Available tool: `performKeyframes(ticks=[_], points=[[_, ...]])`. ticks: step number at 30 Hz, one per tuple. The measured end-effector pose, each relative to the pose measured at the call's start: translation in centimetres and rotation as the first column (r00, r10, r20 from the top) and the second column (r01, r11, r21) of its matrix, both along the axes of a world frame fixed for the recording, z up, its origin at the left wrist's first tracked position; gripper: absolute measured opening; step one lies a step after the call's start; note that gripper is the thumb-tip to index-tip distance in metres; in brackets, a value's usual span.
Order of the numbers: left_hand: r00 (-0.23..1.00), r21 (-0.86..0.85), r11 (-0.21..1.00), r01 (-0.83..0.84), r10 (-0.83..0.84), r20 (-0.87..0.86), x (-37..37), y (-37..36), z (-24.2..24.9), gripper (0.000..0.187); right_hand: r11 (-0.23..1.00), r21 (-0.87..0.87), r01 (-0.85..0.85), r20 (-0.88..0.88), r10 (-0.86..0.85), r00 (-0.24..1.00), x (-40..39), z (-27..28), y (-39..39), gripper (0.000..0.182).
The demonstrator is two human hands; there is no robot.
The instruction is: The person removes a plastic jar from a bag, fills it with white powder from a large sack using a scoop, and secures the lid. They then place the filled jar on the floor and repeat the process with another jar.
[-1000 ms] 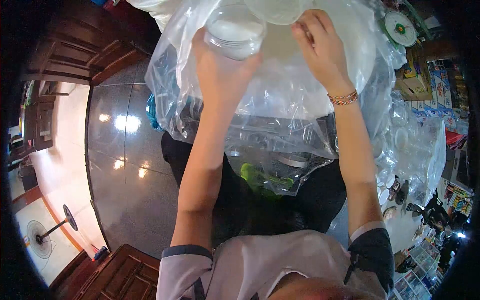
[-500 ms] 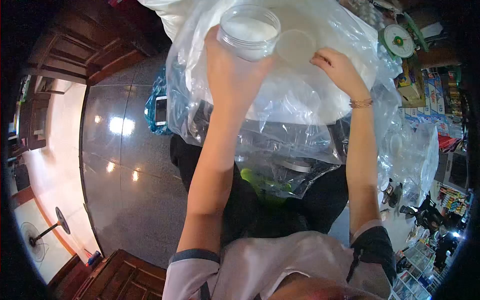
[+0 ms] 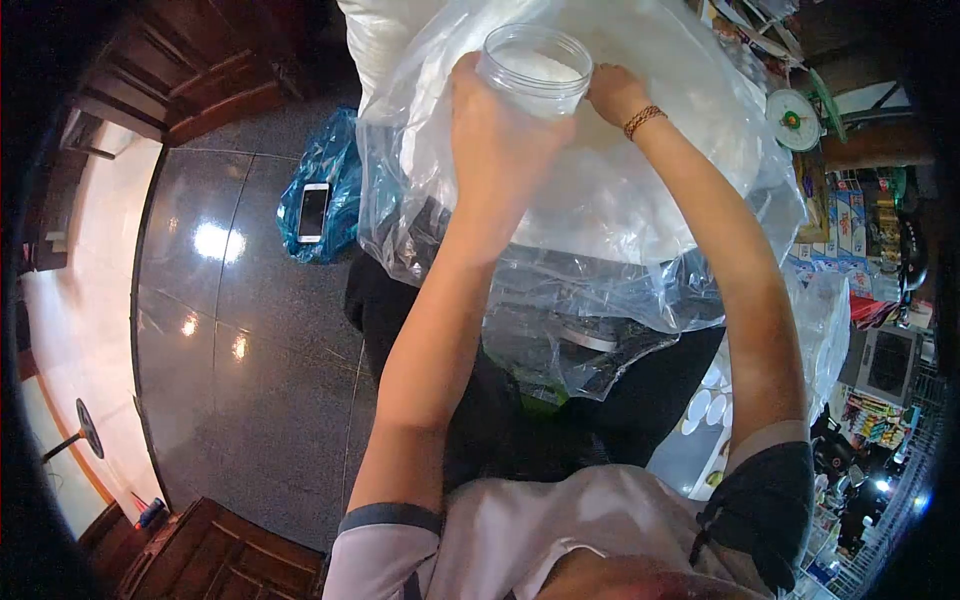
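A clear round jar (image 3: 537,68), uncapped and partly filled with something white, is gripped in my left hand (image 3: 505,125). Right beside the jar's right side is my right hand (image 3: 615,92), its fingers bent and their tips partly hidden; whether they hold anything cannot be made out. Both hands are over a large clear plastic bag (image 3: 590,270) with white material (image 3: 600,215) in it. The bag reaches down over my knees.
A phone (image 3: 313,212) lies on a blue plastic bag (image 3: 338,165) on the dark tiled floor at the left. At the right stand a round dial scale (image 3: 793,120) and shelves of packaged goods. A fan (image 3: 88,430) is at the lower left.
My right hand has moved up and left to the jar's side; the round disc seen beside the jar is no longer visible. The jar appears slightly lower and further right in view.
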State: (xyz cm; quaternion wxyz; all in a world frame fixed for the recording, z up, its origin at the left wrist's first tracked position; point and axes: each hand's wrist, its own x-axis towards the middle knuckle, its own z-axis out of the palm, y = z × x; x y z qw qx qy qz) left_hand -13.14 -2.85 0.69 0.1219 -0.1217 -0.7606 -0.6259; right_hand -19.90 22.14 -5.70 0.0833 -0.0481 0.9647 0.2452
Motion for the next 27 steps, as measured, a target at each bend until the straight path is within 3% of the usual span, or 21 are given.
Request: performKeyframes(ticks=[3,6,8,10,12,15,17,19,21,24,27], points=[[1.000,0.011,1.000,0.020,-0.020,0.012,0.2,-0.3,-0.1,0.095,0.990,-0.093,0.101,0.229,-0.078,0.970,-0.1,0.2,-0.4,0.025],[1.000,0.016,1.000,0.016,-0.016,-0.005,0.3,-0.4,0.3,0.093,0.959,-0.246,-0.139,0.175,0.186,0.967,-0.2,-2.1,3.1,0.023],[1.000,0.027,1.000,0.013,-0.013,-0.003,0.3,-0.3,0.3,0.093,0.932,-0.203,-0.299,0.210,0.340,0.917,-0.8,-2.6,4.0,0.023],[1.000,0.019,1.000,0.007,-0.006,-0.016,0.1,-0.2,-0.1,0.093,0.953,-0.174,-0.246,0.252,0.285,0.925,-0.7,-2.3,3.9,0.023],[1.000,0.022,1.000,0.016,-0.016,-0.009,0.0,-0.1,-0.2,0.094,0.988,-0.150,0.025,0.292,0.020,0.956,0.8,2.2,-1.2,0.024],[0.999,0.025,0.999,0.040,-0.041,0.021,0.1,-0.3,-0.1,0.096,0.994,-0.086,0.064,0.243,-0.041,0.969,-0.3,1.8,-1.0,0.026],[0.999,0.011,0.999,0.040,-0.040,0.019,0.0,-0.3,-0.2,0.097,0.974,0.032,-0.225,-0.005,0.226,0.974,-0.3,0.1,0.4,0.026],[0.999,0.002,0.999,0.035,-0.035,0.032,0.0,-0.3,-0.2,0.098,0.964,0.052,-0.261,-0.026,0.262,0.965,-0.6,-0.7,1.0,0.027],[0.999,-0.003,0.999,0.036,-0.036,0.035,-0.1,-0.3,-0.2,0.098,0.997,-0.047,-0.058,0.174,0.065,0.983,-0.9,1.3,-1.1,0.027],[0.999,-0.010,0.999,0.048,-0.048,0.024,-0.2,-0.3,-0.1,0.098,0.982,-0.185,0.038,-0.006,-0.040,0.999,-0.6,1.4,-1.4,0.030],[0.998,-0.020,0.998,0.058,-0.058,0.004,-0.5,-0.3,-0.4,0.098,0.969,-0.132,-0.209,0.027,0.214,0.976,-1.6,0.1,0.7,0.036]])
